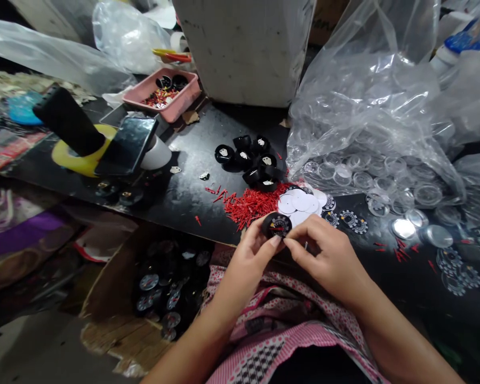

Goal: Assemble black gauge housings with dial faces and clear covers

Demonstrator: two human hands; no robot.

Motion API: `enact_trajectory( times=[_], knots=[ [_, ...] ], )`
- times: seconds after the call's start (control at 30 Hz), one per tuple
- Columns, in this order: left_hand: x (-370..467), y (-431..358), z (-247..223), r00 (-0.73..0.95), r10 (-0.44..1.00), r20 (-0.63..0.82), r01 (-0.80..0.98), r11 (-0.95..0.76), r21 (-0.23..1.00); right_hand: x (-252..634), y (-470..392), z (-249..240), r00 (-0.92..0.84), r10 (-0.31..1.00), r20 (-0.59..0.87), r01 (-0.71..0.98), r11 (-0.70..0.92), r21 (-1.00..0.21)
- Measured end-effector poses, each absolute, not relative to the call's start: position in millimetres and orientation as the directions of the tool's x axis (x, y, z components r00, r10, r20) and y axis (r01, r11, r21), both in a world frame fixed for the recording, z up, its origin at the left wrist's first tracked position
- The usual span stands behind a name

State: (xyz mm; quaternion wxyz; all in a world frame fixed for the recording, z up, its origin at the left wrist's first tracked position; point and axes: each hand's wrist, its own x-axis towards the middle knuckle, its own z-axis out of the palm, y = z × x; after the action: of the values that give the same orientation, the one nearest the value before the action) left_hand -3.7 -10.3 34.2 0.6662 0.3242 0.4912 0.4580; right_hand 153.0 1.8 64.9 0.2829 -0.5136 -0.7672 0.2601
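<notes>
My left hand (251,252) is closed around a small black round gauge (279,225), its dial facing up with a red pointer on it. Close by on the right, my right hand (331,255) has thumb and forefinger pinched together at the gauge's lower edge. A thin metallic tip (306,245) shows under its fingers; what it belongs to is hidden. Just beyond the hands lie a heap of red pointers (254,205) and a pile of white paper discs (300,204). Several black gauge housings (244,158) are clustered behind the pointers. Printed dials (349,217) lie to the right.
A large plastic bag (368,122) of clear round covers (428,194) takes up the back right. At left, a phone (130,144) leans on a white roll. Behind it is a pink tray (188,88) of small parts. Below the table edge, a cardboard box (104,298) holds several gauges.
</notes>
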Motion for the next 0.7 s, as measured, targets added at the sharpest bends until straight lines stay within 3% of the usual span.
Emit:
enact_trajectory(
  times=[0.1,0.2,0.3,0.4,0.57,0.6,0.67,0.7],
  knots=[
    [-7,-8,33,0.164,0.895,-0.415,-0.366,0.446,0.817,155,8,63,-0.387,0.887,0.252,0.682,0.459,-0.569],
    [-4,-9,31,0.141,0.904,-0.404,-0.304,0.428,0.851,153,12,59,-0.454,0.852,0.261,0.742,0.523,-0.42],
    [3,-13,31,0.058,0.875,-0.48,-0.344,0.469,0.813,147,12,58,-0.442,0.862,0.248,0.769,0.506,-0.391],
    [10,-13,29,0.054,0.822,-0.566,-0.419,0.534,0.735,144,11,58,-0.333,0.924,0.189,0.785,0.382,-0.487],
    [9,-7,15,0.078,0.892,-0.446,-0.191,0.452,0.871,188,11,52,-0.253,0.967,0.04,0.678,0.206,-0.706],
    [9,-8,12,0.085,0.893,-0.442,-0.208,0.449,0.869,207,13,48,-0.185,0.982,0.038,0.697,0.159,-0.699],
    [9,-10,5,0.086,0.887,-0.454,-0.295,0.458,0.839,250,19,39,0.187,0.977,0.099,0.833,-0.104,-0.543],
    [11,-11,2,0.088,0.882,-0.463,-0.339,0.464,0.818,270,23,35,0.282,0.952,0.121,0.847,-0.188,-0.497]
  ],
)
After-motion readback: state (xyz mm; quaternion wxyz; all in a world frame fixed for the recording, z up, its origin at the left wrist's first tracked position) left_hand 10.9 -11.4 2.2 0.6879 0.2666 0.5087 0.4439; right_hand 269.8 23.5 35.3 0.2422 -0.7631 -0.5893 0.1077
